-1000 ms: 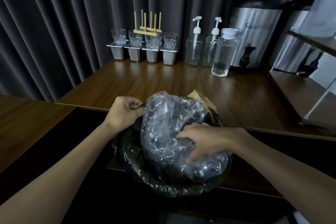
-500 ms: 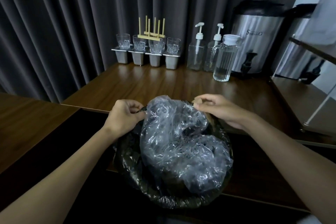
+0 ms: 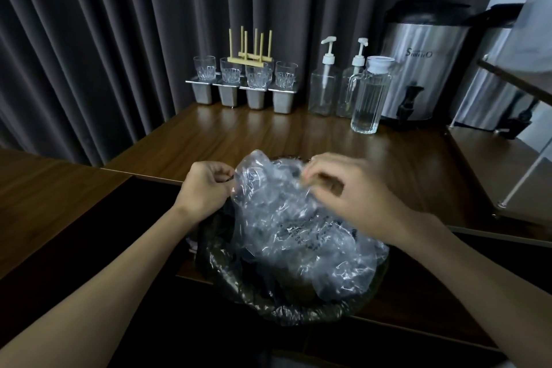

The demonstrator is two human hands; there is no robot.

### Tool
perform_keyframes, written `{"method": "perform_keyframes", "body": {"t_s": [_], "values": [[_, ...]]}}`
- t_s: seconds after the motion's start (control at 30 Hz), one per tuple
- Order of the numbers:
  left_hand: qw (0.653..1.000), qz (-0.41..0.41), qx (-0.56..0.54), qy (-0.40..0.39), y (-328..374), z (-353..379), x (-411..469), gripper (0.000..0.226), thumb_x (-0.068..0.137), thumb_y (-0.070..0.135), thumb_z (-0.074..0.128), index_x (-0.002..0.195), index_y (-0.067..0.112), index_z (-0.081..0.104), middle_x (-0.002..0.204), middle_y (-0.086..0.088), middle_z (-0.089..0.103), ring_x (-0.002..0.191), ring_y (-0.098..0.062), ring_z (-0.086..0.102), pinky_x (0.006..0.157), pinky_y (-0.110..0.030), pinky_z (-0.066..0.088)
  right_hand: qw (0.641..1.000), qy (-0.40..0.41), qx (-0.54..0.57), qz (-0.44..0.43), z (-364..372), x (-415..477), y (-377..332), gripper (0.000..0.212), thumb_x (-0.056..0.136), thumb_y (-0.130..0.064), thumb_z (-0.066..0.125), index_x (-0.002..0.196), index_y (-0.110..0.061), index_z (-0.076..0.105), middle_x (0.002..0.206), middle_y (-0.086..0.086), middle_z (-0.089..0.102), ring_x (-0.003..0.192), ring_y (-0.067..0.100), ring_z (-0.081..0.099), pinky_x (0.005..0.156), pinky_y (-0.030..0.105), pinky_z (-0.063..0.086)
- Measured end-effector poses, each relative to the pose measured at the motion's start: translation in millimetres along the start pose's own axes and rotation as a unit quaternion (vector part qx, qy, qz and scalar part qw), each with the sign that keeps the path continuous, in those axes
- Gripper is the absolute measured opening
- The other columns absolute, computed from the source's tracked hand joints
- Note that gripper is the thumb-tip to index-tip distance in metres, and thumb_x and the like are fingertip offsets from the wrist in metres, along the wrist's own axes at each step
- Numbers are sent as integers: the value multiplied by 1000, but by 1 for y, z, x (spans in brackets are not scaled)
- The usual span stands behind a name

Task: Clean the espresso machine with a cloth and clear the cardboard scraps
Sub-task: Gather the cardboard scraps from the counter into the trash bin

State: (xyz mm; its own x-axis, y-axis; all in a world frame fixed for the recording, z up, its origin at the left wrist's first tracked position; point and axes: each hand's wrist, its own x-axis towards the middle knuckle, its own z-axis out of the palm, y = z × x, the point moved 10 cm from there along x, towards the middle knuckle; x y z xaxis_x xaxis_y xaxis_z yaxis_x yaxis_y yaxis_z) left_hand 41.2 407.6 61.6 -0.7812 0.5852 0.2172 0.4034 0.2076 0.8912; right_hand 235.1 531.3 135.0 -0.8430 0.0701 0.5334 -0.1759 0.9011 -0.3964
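A bin lined with a black bag (image 3: 239, 287) stands low in front of the wooden counter. Crumpled clear plastic wrap (image 3: 295, 233) fills its mouth and bulges above the rim. My left hand (image 3: 206, 188) grips the bag's rim at the left, fingers curled round it. My right hand (image 3: 343, 188) hovers over the top right of the plastic wrap, blurred, with its fingers curled and its fingertips at the wrap. No cardboard, cloth or espresso machine shows.
On the wooden counter (image 3: 268, 140) stand several glasses on steel cups (image 3: 242, 84), two pump bottles (image 3: 325, 84), a water jug (image 3: 369, 95) and a steel urn (image 3: 424, 63). A second urn (image 3: 493, 81) and a wire shelf (image 3: 525, 158) are at the right. Dark curtains hang behind.
My right hand left the middle of the plastic wrap, rose to the bin's far rim, then drifted back over the wrap's top. The cardboard corner seen earlier is hidden. My left hand kept its grip.
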Motion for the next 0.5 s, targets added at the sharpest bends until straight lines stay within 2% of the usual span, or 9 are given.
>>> {"method": "perform_keyframes", "body": {"t_s": [0.03, 0.1, 0.17, 0.23, 0.27, 0.33, 0.37, 0.43, 0.5], "values": [[1000, -4, 0, 4, -1, 0, 1, 12, 83, 13, 80, 81, 3, 74, 75, -16, 75, 69, -31, 72, 71, -53, 58, 995, -95, 0, 18, 23, -4, 1, 10, 90, -18, 66, 97, -26, 68, 94, -11, 66, 84, 5, 61, 75, 31, 52], [1000, -10, 3, 15, -3, -1, 3, 13, 82, 15, 82, 80, 7, 72, 78, -21, 74, 66, -27, 66, 70, -54, 57, 960, -265, -11, 86, 59, -21, 13, 20, 93, -30, 64, 113, -31, 65, 108, -16, 65, 88, -5, 60, 79, 20, 50], [1000, -10, 9, 21, -3, -1, 4, 12, 83, 18, 82, 79, 13, 72, 77, -17, 74, 68, -30, 69, 73, -53, 58, 927, -350, -31, 129, 73, -37, 23, 36, 97, -38, 55, 131, -29, 56, 110, -15, 64, 81, -5, 59, 72, 17, 49], [999, -10, 14, 29, -4, -2, 3, 12, 83, 19, 82, 78, 14, 72, 77, -16, 74, 68, -28, 68, 74, -51, 58, 910, -387, -46, 143, 78, -43, 28, 46, 100, -44, 45, 144, -28, 42, 99, -14, 61, 79, 4, 61, 76, 29, 52], [999, -9, 17, 33, -3, -2, 3, 12, 83, 19, 82, 78, 14, 72, 77, -17, 74, 66, -23, 65, 73, -50, 58, 900, -409, -47, 147, 83, -46, 29, 51, 101, -46, 41, 148, -29, 33, 102, -11, 61, 86, 9, 62, 83, 34, 53], [999, -4, 15, 33, 0, 0, 1, 14, 84, 19, 81, 77, 12, 71, 72, -15, 72, 63, -19, 60, 66, -44, 56, 871, -467, -66, 137, 95, -55, 32, 56, 101, -50, 37, 152, -34, 20, 122, 3, 58, 104, 19, 61, 92, 42, 51], [999, -1, 13, 32, 1, 2, 0, 14, 84, 21, 81, 77, 13, 71, 69, -11, 70, 61, -17, 58, 65, -41, 53, 858, -491, -78, 130, 102, -60, 35, 57, 101, -51, 36, 152, -35, 17, 130, 5, 55, 109, 21, 59, 94, 41, 50], [999, 5, 17, 34, 3, 3, 0, 15, 84, 24, 81, 76, 17, 71, 68, -8, 70, 60, -16, 60, 66, -42, 55, 860, -485, -83, 133, 107, -61, 40, 54, 100, -53, 35, 149, -32, 28, 132, 1, 54, 110, 19, 58, 94, 37, 50], [999, 13, 24, 35, 4, 2, -1, 14, 84, 26, 80, 75, 19, 71, 70, -9, 72, 62, -21, 65, 69, -50, 58, 910, -393, -66, 117, 96, -45, 37, 42, 98, -55, 37, 127, -29, 54, 118, 0, 62, 100, 20, 63, 89, 43, 53]]}}
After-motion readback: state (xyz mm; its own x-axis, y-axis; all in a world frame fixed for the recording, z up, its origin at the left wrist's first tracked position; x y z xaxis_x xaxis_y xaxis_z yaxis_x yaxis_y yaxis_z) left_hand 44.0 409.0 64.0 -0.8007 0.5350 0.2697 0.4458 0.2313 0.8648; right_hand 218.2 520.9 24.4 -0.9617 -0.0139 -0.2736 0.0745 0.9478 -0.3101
